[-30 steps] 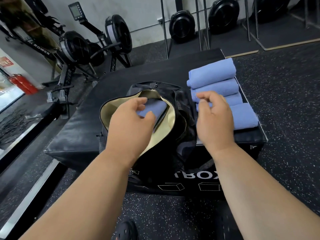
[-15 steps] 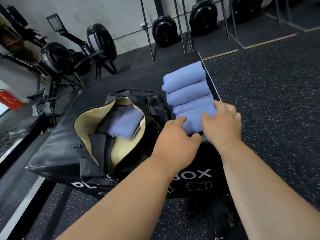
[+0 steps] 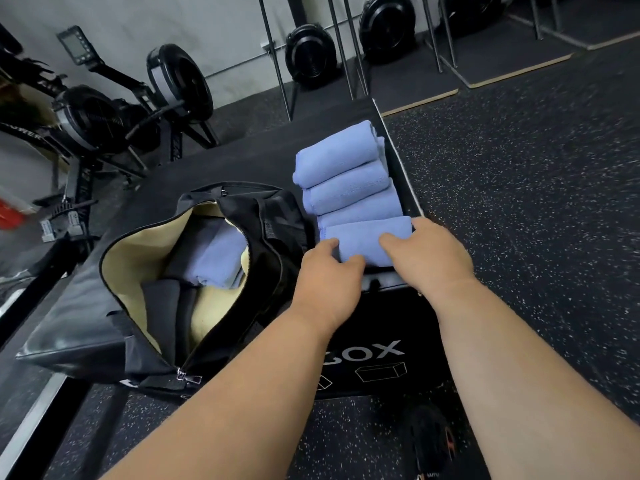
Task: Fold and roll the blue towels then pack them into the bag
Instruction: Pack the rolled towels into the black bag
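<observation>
- Four rolled blue towels lie side by side in a row on the right part of the black padded box, running away from the person.
- The nearest towel sits at the front of that row, touching the second towel behind it; the third towel and the farthest towel follow.
- Both hands grasp the nearest towel: the left hand curls its fingers onto the left end, and the right hand wraps over the right end, thumb on top.
- The black bag stands just left of the row, also on the box, unzipped and gaping, with a tan lining.
- One packed towel lies inside the bag, beside dark fabric items lower in the opening.
- The bag's zipper pulls hang at its near end.
- White lettering marks the box's front face, partly hidden by the left forearm.
- Rowing machines stand on the speckled rubber floor at the left, near the grey wall.
- A dark shoe shows on the floor between the forearms.
</observation>
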`<control>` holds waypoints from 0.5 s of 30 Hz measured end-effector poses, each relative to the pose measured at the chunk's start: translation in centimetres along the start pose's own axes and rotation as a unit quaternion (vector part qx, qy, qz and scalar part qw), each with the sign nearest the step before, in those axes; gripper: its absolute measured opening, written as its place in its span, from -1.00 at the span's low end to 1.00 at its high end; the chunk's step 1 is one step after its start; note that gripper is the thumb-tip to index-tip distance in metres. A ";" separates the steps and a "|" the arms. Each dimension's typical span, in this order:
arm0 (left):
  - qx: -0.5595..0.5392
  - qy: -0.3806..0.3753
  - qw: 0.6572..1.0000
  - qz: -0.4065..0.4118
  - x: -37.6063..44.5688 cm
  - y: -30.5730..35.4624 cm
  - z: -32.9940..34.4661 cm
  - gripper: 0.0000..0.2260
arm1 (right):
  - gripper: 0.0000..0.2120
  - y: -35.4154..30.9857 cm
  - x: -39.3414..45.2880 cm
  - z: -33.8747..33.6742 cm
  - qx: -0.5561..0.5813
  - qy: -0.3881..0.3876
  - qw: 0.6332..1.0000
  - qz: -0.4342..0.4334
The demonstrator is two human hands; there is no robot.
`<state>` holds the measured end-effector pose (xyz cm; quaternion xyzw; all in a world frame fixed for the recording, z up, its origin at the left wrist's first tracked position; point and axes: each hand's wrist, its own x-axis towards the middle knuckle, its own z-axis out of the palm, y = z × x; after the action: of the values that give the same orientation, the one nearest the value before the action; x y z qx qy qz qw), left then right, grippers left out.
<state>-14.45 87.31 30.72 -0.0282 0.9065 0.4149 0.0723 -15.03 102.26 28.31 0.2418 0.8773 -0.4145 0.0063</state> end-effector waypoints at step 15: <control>0.078 0.127 0.971 0.188 -2.4 2.0 -1.0 -0.52 | -0.40 0.1 -0.6 -0.6 0.087 0.026 0.996 0.001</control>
<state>-12.45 87.84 33.24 0.0960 0.9268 0.3426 -0.1202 -14.33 102.43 28.77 0.2527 0.8375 -0.4831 -0.0371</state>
